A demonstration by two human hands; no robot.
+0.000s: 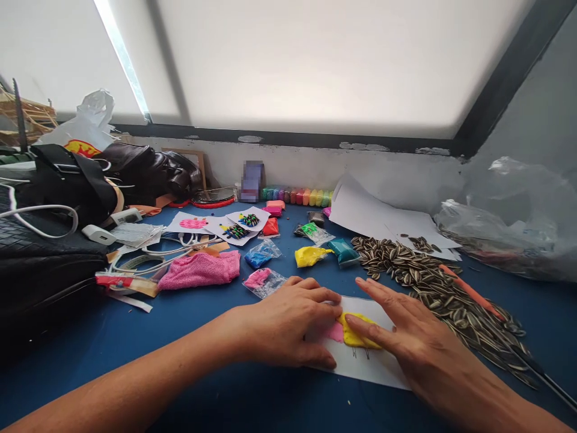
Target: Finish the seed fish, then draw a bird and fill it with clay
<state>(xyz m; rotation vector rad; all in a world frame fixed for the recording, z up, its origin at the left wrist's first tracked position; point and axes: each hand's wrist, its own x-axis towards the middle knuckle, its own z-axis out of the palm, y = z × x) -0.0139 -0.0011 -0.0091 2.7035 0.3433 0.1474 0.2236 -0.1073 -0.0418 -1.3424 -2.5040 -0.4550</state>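
blue table (189,313) — yellow clay (358,331) under flat open right hand (406,337) fingertips (351,320), left hand (288,328) curled beside

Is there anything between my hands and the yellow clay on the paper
Nothing visible. The right hand already presses its fingertips on the yellow clay, and the left hand touches the pink clay beside it. Both lumps lie on the white paper; the sunflower seeds lie off to the right.

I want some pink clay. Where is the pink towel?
In the head view, the pink towel lies left of centre on the blue table, beside the white cables, beyond the left hand.
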